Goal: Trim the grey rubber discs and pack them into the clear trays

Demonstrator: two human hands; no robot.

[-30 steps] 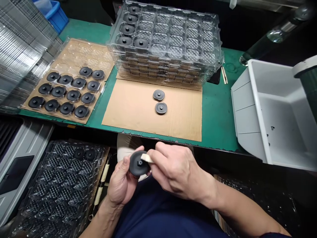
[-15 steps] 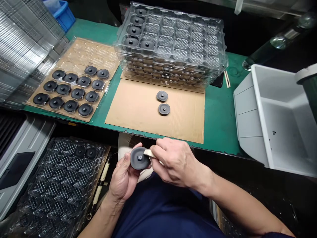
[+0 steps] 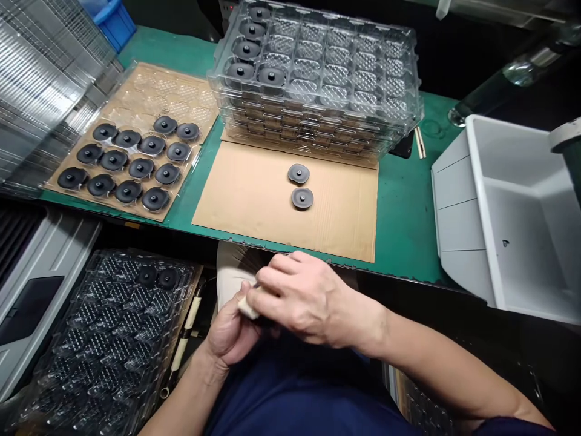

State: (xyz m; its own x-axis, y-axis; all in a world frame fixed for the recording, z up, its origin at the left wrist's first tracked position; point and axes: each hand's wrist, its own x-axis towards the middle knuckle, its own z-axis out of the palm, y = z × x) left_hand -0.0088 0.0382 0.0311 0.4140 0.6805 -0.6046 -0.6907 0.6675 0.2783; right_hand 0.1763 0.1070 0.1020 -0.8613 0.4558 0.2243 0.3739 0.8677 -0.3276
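Note:
My left hand (image 3: 233, 333) holds a black disc, which is almost wholly hidden now under my other hand. Closed around a pale, cream-coloured piece (image 3: 247, 307), my right hand (image 3: 302, 300) lies over the disc, and the piece sits by my left thumb. Both hands are below the table's front edge. On the cardboard sheet (image 3: 245, 194) lie two black round parts, an upper one (image 3: 298, 174) and a lower one (image 3: 302, 198), each with a small central stud.
Behind the cardboard stands a stack of clear trays (image 3: 318, 115) with several black parts. A tray of black parts (image 3: 122, 139) lies at left, another tray (image 3: 113, 327) below the table. A grey bin (image 3: 458, 212) stands at right.
My right hand has moved left over the disc with the pale piece, covering the disc that showed before. The view has shifted slightly.

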